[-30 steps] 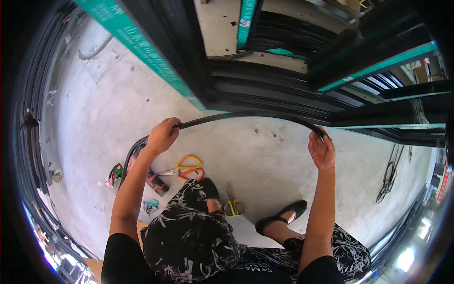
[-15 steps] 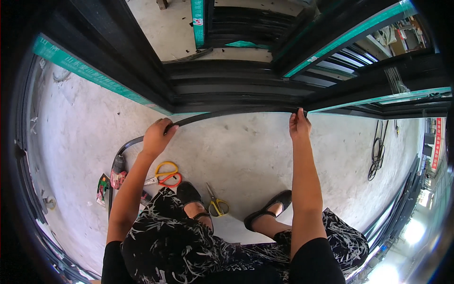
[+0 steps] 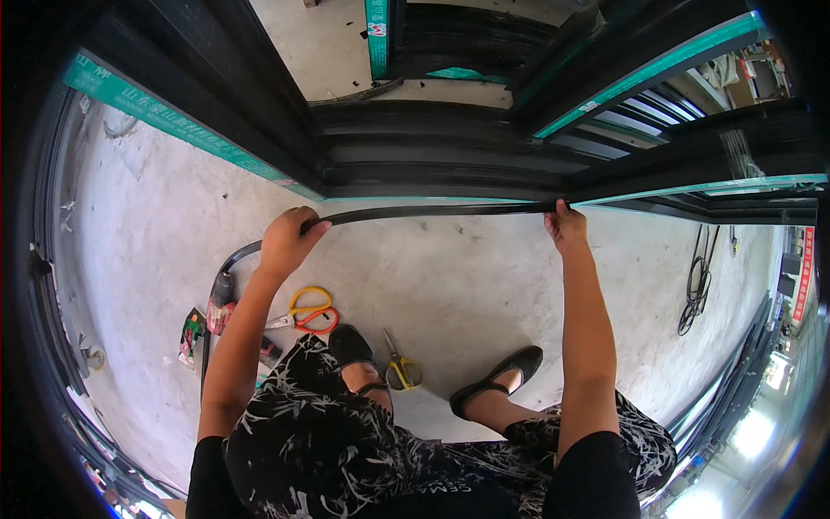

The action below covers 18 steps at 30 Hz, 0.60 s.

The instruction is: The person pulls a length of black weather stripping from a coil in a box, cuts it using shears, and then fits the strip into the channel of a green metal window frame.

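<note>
Black strip [image 3: 432, 210] — straighter now (it arched a second ago) — pinched in left hand [image 3: 287, 241] and right hand [image 3: 567, 228].

the strip [image 3: 432, 210] is black. the frame [image 3: 415, 177] is black; its tape [image 3: 186, 136] is teal with white print. the large scissors [image 3: 298, 317] show one yellow and one orange-red handle, the small scissors [image 3: 397, 358] yellow ones. the trousers [image 3: 320, 441] are black with a pale leaf pattern, the floor [image 3: 432, 277] pale grey.
</note>
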Motion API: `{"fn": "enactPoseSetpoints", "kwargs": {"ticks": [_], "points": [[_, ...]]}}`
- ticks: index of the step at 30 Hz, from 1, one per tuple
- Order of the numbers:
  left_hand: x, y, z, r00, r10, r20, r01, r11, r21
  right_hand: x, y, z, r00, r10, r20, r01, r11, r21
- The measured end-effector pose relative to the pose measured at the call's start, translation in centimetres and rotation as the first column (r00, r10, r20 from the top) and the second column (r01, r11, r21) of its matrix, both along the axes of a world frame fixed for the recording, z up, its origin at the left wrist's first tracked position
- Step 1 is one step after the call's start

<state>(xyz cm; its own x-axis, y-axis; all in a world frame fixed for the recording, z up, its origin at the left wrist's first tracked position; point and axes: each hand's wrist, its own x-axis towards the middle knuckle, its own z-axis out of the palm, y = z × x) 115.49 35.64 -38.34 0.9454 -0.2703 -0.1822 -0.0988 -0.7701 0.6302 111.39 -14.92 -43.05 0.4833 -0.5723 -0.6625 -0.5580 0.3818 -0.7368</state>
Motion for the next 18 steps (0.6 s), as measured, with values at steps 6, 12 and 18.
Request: {"fn": "enactPoseSetpoints", "kwargs": {"ticks": [6,12,18], "points": [[0.3,1.0,-0.6,1.0,0.007,0.002,-0.007,1.0,-0.013,0.3,-2.7,-2.8,0.994,0.083,0.075,-0.081,0.996,-0.024],[1.1,2.3,-0.7,0.996,0.062,-0.068,-0.048,0.98,0.194,0.7,-1.5,-1.4,0.997,-0.068,-0.036,0.069,0.997,0.041],[1.6,1.2,-0.8,0.972,0.233,0.033,-0.235,0.958,0.163,1.0,-2.4,-1.5,0.995,-0.053,-0.085,0.057,0.997,0.05]]}}
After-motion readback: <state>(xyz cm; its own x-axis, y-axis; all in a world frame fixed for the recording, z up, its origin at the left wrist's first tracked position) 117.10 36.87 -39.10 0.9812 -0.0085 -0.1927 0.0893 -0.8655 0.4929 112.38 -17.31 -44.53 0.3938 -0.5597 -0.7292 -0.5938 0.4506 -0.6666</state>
